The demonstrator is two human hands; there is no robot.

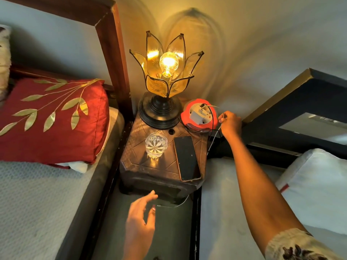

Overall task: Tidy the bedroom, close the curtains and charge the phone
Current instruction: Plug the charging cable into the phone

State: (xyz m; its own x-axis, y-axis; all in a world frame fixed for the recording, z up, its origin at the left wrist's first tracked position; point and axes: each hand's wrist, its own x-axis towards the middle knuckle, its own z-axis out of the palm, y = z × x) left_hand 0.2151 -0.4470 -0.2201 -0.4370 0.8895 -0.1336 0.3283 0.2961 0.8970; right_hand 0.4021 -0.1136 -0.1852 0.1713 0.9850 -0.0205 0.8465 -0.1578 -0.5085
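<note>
Step in hand: charging the phone (187, 158). It lies screen up on the bedside table (139, 152), next to a glass (156, 145), with no cable attached. The right hand (231, 124) pinches the charger cable (211, 145) just beside the red extension reel (187, 117). The left hand (139, 220), fingers spread and empty, reaches low toward the cable's free end (159, 205). Judged next move: grasp that end and seat it squarely in the phone's port.

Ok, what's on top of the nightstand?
A lit lamp, a cut-glass tumbler, a dark-screened phone and a red socket reel. The lamp base covers whatever lies behind it.
</note>
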